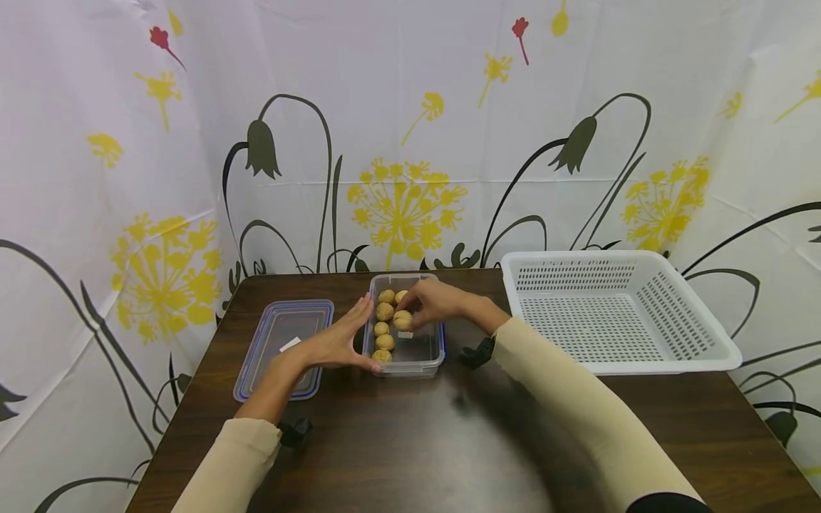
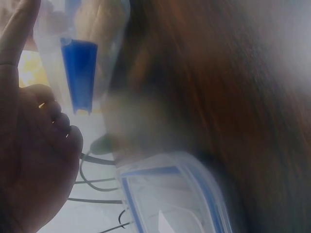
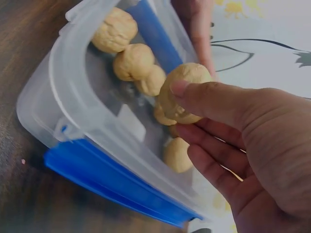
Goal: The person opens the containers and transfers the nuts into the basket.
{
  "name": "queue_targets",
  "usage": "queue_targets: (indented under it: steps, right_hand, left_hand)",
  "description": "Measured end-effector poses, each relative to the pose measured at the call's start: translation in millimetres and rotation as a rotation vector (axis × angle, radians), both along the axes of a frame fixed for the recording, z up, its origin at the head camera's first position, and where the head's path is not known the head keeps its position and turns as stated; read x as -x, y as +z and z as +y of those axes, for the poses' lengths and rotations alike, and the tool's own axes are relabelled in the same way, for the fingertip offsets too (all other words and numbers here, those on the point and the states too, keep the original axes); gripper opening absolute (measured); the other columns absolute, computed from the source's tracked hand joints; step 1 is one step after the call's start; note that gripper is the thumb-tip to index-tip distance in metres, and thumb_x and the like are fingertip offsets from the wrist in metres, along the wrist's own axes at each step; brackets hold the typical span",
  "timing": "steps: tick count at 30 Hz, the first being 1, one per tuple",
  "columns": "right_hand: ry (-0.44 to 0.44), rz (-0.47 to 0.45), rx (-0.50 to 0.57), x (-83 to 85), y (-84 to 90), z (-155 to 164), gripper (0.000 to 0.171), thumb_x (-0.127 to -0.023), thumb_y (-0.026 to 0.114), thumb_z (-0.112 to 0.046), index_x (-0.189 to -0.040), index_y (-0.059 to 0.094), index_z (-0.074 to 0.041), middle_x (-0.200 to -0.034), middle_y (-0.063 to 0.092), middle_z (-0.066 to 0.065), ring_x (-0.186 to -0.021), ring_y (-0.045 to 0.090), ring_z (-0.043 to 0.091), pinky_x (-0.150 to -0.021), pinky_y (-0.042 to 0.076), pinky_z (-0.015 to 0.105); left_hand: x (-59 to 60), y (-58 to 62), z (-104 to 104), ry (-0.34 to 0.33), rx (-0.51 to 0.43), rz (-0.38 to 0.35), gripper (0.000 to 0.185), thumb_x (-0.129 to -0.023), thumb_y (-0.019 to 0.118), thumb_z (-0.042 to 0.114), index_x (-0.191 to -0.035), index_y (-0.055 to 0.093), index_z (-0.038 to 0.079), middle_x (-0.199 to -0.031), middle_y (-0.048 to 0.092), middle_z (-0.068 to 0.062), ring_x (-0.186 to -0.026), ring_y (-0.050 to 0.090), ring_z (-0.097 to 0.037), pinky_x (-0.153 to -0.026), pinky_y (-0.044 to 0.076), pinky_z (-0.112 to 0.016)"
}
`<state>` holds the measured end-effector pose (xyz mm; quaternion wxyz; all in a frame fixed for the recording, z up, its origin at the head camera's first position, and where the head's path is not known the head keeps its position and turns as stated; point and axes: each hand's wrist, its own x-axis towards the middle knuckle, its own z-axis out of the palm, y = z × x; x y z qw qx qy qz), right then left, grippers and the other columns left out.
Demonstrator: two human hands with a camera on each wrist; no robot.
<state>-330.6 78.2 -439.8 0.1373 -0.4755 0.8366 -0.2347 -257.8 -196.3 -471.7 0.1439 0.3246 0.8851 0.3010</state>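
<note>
In the head view, a clear rectangular plastic box with blue clips (image 1: 420,367) stands on a dark brown wooden table (image 1: 410,442). Tan, wrinkled, round walnuts (image 1: 385,342) line its left side, with another beside the row at the far end. The left hand (image 1: 336,342) rests against the box's left wall, thumb spread from the extended fingers. The right hand (image 1: 436,301) pinches one tan walnut (image 1: 403,320) over the box. A clear plastic lid with a blue border (image 1: 272,356) lies to the left; a white slotted plastic basket (image 1: 654,368) stands to the right.

The left wrist view shows a blue clip (image 2: 80,75) hanging from the box beside the left hand; finger contact is hard to tell here.

In the right wrist view, thumb and fingers grip the walnut above the box, where a white label shows among the others.
</note>
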Motion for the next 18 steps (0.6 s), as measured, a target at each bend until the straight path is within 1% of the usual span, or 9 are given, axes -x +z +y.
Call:
queue_targets:
  steps: [5, 8, 15, 18]
  right_hand:
    - [0.018, -0.014, 0.023, -1.4, 16.3, 9.9, 0.039, -0.091, 0.084, -0.017, -0.127, 0.077, -0.005, -0.121, 0.078, 0.007, -0.104, 0.075, 0.013, -0.093, 0.061, 0.028]
    - [0.027, -0.041, 0.042, -2.1, 27.2, 18.5, 0.041, -0.091, 0.085, -0.016, -0.129, 0.075, -0.003, -0.125, 0.077, 0.009, -0.107, 0.075, 0.016, -0.095, 0.061, 0.03]
    - [0.032, -0.108, 0.083, -3.1, 51.0, 43.3, 0.041, -0.091, 0.083, -0.008, -0.129, 0.073, 0.002, -0.127, 0.076, 0.013, -0.111, 0.075, 0.022, -0.098, 0.06, 0.033]
    - [0.022, -0.149, 0.111, -3.5, 59.1, 54.6, 0.04, -0.09, 0.083, -0.006, -0.128, 0.073, 0.003, -0.124, 0.077, 0.014, -0.111, 0.075, 0.024, -0.097, 0.061, 0.037]
  left_hand:
    - [1.5, -1.1, 0.0, -0.002, -0.004, 0.009, 0.133, -0.081, 0.093, 0.04, -0.163, 0.003, -0.014, -0.173, -0.009, -0.032, -0.159, -0.004, -0.053, -0.127, 0.009, -0.068]
    - [1.5, -1.4, 0.2, -0.001, -0.005, 0.02, 0.133, -0.081, 0.094, 0.038, -0.163, 0.004, -0.015, -0.173, -0.008, -0.032, -0.159, -0.003, -0.053, -0.127, 0.009, -0.068]
    - [-0.3, -1.1, 0.7, -0.002, -0.01, 0.015, 0.131, -0.081, 0.094, 0.034, -0.162, 0.003, -0.015, -0.173, -0.008, -0.032, -0.159, -0.003, -0.053, -0.127, 0.01, -0.068]
    - [-0.6, -0.9, 0.6, 0.0, -0.011, 0.012, 0.131, -0.081, 0.094, 0.034, -0.162, 0.003, -0.015, -0.173, -0.008, -0.032, -0.159, -0.003, -0.053, -0.127, 0.01, -0.067]
